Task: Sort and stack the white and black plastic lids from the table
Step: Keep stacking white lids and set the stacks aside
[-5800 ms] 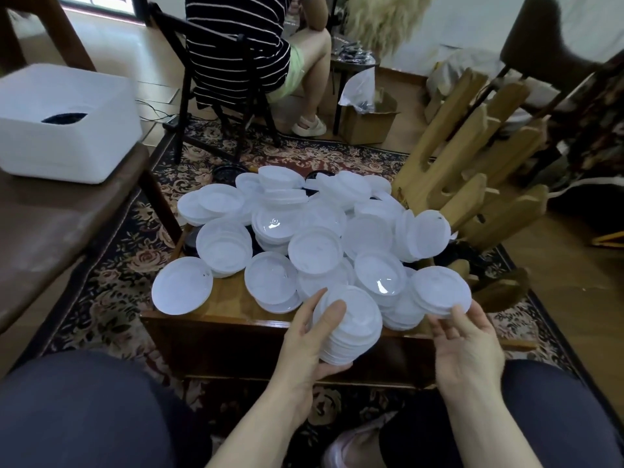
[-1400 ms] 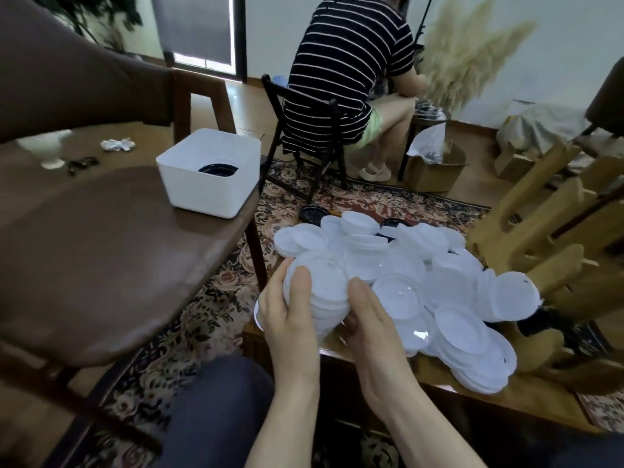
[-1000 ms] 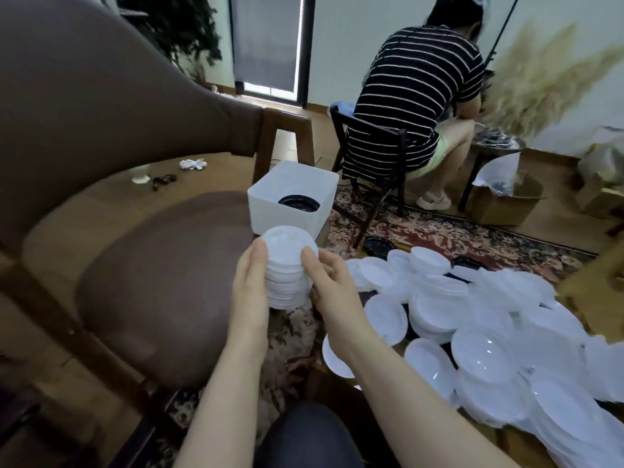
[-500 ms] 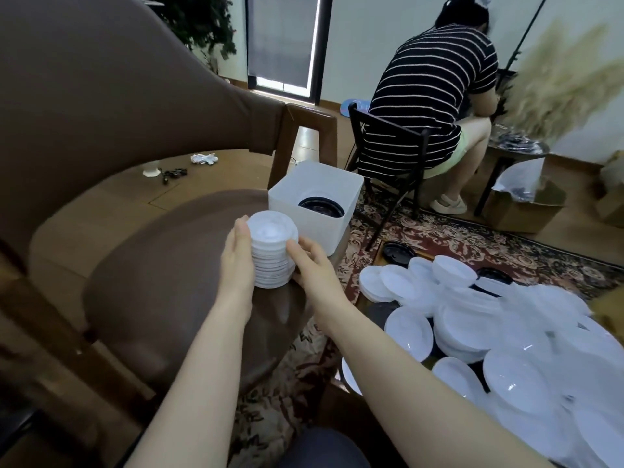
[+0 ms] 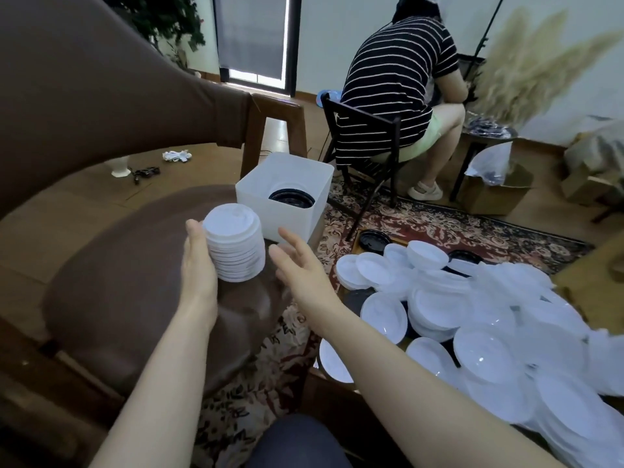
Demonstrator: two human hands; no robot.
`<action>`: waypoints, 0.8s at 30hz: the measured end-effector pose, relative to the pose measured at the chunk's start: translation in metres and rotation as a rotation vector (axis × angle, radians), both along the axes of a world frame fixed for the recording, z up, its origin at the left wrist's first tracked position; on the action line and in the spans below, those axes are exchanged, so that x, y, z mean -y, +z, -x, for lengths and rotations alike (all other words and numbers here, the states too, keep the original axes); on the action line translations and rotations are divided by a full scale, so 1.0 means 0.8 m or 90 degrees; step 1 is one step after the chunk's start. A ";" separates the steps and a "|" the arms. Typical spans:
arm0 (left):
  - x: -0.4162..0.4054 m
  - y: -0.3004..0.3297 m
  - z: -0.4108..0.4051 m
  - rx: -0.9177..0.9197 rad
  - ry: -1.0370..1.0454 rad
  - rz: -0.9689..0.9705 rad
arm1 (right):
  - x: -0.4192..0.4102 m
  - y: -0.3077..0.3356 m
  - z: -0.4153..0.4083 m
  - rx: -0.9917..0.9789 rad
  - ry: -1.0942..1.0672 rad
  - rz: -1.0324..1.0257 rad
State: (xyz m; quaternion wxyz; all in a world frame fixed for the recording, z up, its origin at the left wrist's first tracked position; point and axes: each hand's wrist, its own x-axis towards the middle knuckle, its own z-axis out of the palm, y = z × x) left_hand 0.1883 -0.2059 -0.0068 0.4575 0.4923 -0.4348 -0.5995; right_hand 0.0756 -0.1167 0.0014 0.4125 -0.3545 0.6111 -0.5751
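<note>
A stack of white lids [image 5: 233, 245] stands upright on the brown chair seat [image 5: 135, 285]. My left hand [image 5: 197, 265] lies against the stack's left side, fingers straight. My right hand [image 5: 300, 268] hovers just right of the stack, fingers spread, not touching it. Behind the stack stands a white bin [image 5: 282, 219] with black lids [image 5: 292, 198] inside. Many loose white lids [image 5: 472, 319] are heaped on the low wooden table [image 5: 326, 395] at the right. A black lid [image 5: 373, 240] lies at the table's far corner, and another black lid [image 5: 465, 257] shows behind the heap.
The chair's tall brown back [image 5: 84, 96] rises at the left. A person in a striped shirt [image 5: 395, 82] sits on a black chair [image 5: 358, 143] beyond the bin, facing away. A cardboard box [image 5: 496, 194] and a patterned rug [image 5: 456, 224] lie farther back.
Both hands carried the white stack from the table leftward to the chair seat. Since half a second ago my right hand has let go and pulled away to the right.
</note>
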 end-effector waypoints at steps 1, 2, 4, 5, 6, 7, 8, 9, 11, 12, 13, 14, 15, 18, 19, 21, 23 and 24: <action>-0.005 0.000 -0.004 0.009 0.000 0.005 | -0.015 0.003 0.003 -0.024 0.001 0.004; -0.010 -0.002 -0.009 0.022 0.002 0.014 | -0.030 0.003 0.006 -0.046 0.002 0.005; -0.029 0.000 -0.015 0.062 0.005 0.056 | -0.064 0.002 0.015 -0.078 0.005 0.016; -0.043 0.002 -0.017 0.086 0.015 0.087 | -0.081 0.001 0.021 -0.092 0.003 0.020; -0.056 0.003 -0.018 0.107 0.035 0.124 | -0.099 -0.002 0.027 -0.108 -0.001 0.020; -0.072 0.009 -0.018 0.129 0.065 0.165 | -0.117 -0.004 0.035 -0.122 -0.009 0.017; -0.089 0.014 -0.018 0.150 0.099 0.201 | -0.136 -0.006 0.043 -0.136 -0.020 0.012; -0.105 0.020 -0.015 0.161 0.123 0.238 | -0.155 -0.007 0.052 -0.145 -0.035 0.010; -0.135 0.033 -0.004 0.140 0.114 0.280 | -0.194 -0.009 0.070 -0.165 -0.069 0.015; -0.146 0.039 0.004 0.128 0.080 0.290 | -0.213 -0.010 0.080 -0.179 -0.083 0.012; -0.159 0.045 0.016 0.122 0.029 0.297 | -0.232 -0.010 0.089 -0.196 -0.095 0.006; -0.169 0.050 0.030 0.116 -0.024 0.302 | -0.251 -0.010 0.099 -0.218 -0.105 -0.004; -0.180 0.055 0.045 0.111 -0.081 0.305 | -0.269 -0.010 0.109 -0.243 -0.112 -0.010; -0.210 0.058 0.096 0.159 -0.260 0.345 | -0.319 -0.015 0.149 -0.361 -0.127 -0.035; -0.220 0.056 0.112 0.186 -0.326 0.359 | -0.334 -0.019 0.165 -0.410 -0.138 -0.053; -0.237 0.046 0.143 0.254 -0.438 0.381 | -0.361 -0.025 0.199 -0.501 -0.168 -0.100; -0.250 0.035 0.174 0.331 -0.519 0.398 | -0.383 -0.030 0.231 -0.585 -0.188 -0.151; -0.256 0.029 0.188 0.366 -0.552 0.402 | -0.390 -0.033 0.245 -0.619 -0.191 -0.172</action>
